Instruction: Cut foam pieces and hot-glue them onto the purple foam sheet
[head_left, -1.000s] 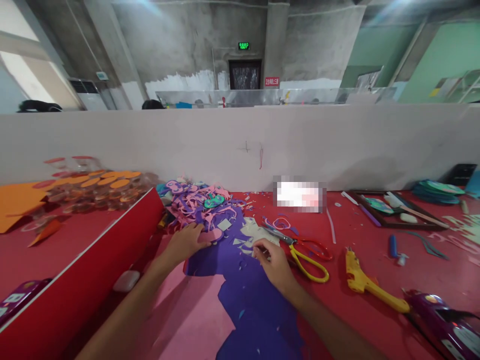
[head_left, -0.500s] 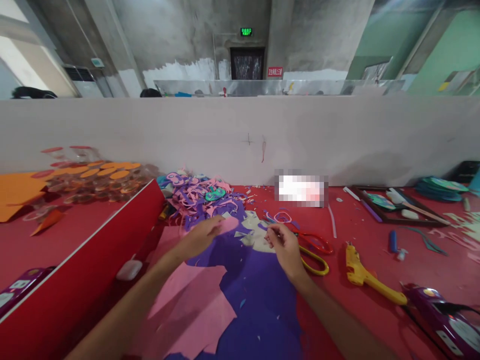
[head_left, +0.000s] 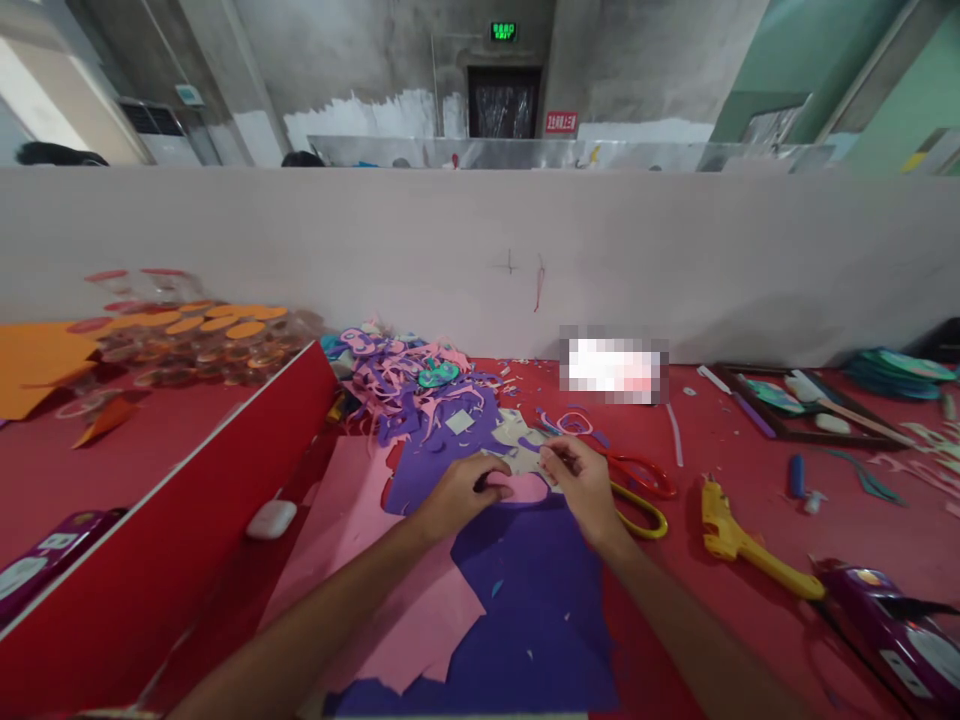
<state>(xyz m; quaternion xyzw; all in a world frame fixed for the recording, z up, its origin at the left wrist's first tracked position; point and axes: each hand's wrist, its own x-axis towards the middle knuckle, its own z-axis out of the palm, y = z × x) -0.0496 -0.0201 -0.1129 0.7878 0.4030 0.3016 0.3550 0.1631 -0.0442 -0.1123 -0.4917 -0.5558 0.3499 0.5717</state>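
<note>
Pink foam cutout (head_left: 523,488) lies between both sets of fingertips, on the purple foam sheet (head_left: 525,590). Left hand (head_left: 457,495) curls over the cutout's left edge, fingers closed in a pinch on it. Right hand (head_left: 583,482) pinches at the cutout's right edge; whether those fingers grip the cutout itself or a small separate piece cannot be told. Red-and-yellow scissors (head_left: 637,490) lie just beyond the right knuckles, blades pointing toward the scrap pile (head_left: 409,385) ahead of the fingertips. A yellow glue gun (head_left: 739,545) rests further right.

Risk: thin foam may tear if the two pinches pull apart. Loose offcuts under the fingers may stick to or shift the cutout.
</note>
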